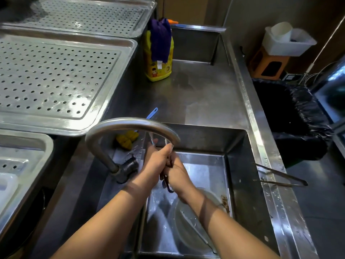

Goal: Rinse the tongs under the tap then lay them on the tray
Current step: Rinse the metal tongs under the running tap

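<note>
Risks from here:
- Both hands work wet metal, so the tongs (166, 181) could slip and drop into the sink (237, 184). They would land by the clear bowl (196, 221) and the food scraps (225, 201) and need rinsing again.
- The perforated tray (115, 90) sits on the bench to the far left, past the tap (130, 122). On the carry over, the tong arms could knock the curved spout.
- A second pair of tongs (281, 177) rests on the right rim of the sink. It could be mistaken for the rinsed pair, or bumped off by an elbow.
- Whether water is running is unclear. There is only a faint shimmer at the spout mouth, so a dry rub is possible.

Position:
- The tongs are held over the sink basin, directly below the spout mouth and between the two hands.
- The left hand (156, 160) has its fingers curled round the upper part. Thin metal arms poke out beyond its knuckles on the far side.
- The right hand (177, 174) grips lower down, touching the left hand. The dark looped end of the tongs shows near its wrist.
- The hands hide the middle of the tongs.
- The tray is well apart from both hands.
</note>
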`<state>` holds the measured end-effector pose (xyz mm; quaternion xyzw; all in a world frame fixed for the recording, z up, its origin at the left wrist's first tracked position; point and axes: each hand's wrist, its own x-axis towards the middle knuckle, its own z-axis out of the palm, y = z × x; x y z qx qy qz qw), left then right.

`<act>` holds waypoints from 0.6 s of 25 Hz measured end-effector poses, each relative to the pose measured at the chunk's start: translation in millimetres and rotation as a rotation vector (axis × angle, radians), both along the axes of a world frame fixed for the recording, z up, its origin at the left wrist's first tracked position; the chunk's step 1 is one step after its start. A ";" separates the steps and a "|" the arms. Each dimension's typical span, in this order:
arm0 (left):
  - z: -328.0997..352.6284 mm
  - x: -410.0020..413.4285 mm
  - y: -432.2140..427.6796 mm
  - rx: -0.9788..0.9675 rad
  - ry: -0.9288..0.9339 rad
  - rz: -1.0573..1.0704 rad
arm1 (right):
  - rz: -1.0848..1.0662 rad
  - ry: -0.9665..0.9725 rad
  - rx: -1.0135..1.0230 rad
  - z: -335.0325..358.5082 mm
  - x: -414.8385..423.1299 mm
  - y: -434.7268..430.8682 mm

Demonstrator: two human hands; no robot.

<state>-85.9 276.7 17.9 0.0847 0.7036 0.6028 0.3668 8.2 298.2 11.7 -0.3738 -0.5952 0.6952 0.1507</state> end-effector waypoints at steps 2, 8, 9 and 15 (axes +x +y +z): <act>-1.0 6.4 8.8 -0.056 0.082 -0.034 | 0.032 -0.222 0.283 -8.1 13.4 -4.7; 14.0 1.2 6.8 0.289 -0.532 -0.074 | -0.050 0.092 -0.493 3.7 32.5 1.5; 14.9 -4.1 4.4 0.354 -0.608 -0.108 | -0.051 0.097 -0.480 5.1 33.9 3.8; -3.5 23.2 -1.2 0.107 -0.356 -0.088 | -0.126 -0.126 0.075 13.6 11.0 12.5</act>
